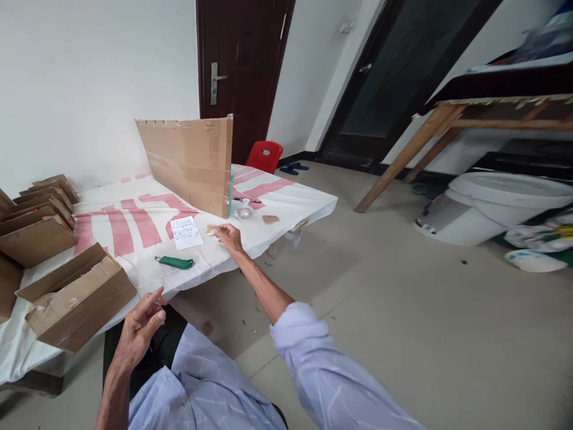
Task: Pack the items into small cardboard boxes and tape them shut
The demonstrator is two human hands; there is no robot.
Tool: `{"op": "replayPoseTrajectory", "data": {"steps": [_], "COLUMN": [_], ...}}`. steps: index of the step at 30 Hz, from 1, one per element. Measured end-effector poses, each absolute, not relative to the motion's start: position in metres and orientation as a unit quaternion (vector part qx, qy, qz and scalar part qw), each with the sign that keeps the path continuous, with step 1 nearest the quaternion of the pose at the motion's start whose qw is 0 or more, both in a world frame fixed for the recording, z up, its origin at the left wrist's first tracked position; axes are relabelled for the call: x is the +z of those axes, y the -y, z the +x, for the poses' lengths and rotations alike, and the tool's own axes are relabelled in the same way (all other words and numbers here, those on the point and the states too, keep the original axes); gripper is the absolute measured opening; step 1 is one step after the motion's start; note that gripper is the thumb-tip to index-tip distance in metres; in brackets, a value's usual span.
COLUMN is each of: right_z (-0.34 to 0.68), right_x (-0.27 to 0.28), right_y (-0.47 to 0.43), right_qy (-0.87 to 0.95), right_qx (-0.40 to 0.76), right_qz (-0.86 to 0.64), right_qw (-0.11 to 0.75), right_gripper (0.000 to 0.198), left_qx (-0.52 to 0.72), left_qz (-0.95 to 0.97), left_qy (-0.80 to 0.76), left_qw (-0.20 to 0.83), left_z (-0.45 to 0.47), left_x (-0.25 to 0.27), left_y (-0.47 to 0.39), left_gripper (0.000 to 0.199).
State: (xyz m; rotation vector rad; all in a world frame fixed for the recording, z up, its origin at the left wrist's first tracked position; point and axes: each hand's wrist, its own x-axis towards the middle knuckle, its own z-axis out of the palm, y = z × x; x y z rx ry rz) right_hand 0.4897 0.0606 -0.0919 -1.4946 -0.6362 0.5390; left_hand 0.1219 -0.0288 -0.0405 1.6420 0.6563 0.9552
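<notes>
My right hand (pixel 230 237) is over the front part of the cloth-covered table, its fingertips pinched on a small tan piece (pixel 210 229); its exact kind is too small to make out. Just left of it lies a white paper sheet (pixel 187 233) with rows of small drawn marks. A green utility knife (pixel 175 262) rests nearer the table edge. My left hand (pixel 139 325) hovers by that edge above my lap, index finger stretched out and thumb apart, with nothing in it. Beside it sits an open cardboard box (pixel 85 304).
A large cardboard panel (pixel 192 158) stands upright on the table. Near its right end are a roll of clear tape (pixel 244 212), a pen (pixel 248 200) and a cardboard scrap (pixel 270 219). Several cardboard boxes (pixel 40 230) line the left side. Behind is a red chair (pixel 265 160).
</notes>
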Motion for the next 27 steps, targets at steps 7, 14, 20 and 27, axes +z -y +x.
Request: {"op": "replayPoseTrajectory", "data": {"steps": [7,14,20,27], "right_z": [0.545,0.565,0.572,0.567], "right_x": [-0.12,-0.14,-0.142,-0.136], "right_y": [-0.112,-0.136,-0.141,-0.127], "right_qy": [0.238,0.235,0.265,0.307], "right_qx": [0.155,0.138,0.135,0.103], "right_qz": [-0.757,-0.804,-0.814,-0.818], "right_qw": [0.589,0.53,0.499,0.476], "right_gripper": [0.024,0.023,0.026,0.031], "left_qx": [0.367,0.37,0.385,0.452], "left_qz": [0.71,0.693,0.71,0.737], "left_qy": [-0.314,-0.356,-0.351,-0.368], "left_qw": [0.513,0.507,0.473,0.344], "left_z": [0.108,0.092,0.082,0.049], "left_x": [-0.036,-0.031,-0.015,0.006], "left_y": [0.028,0.033,0.04,0.056], "left_gripper": [0.042,0.046,0.041,0.029]}}
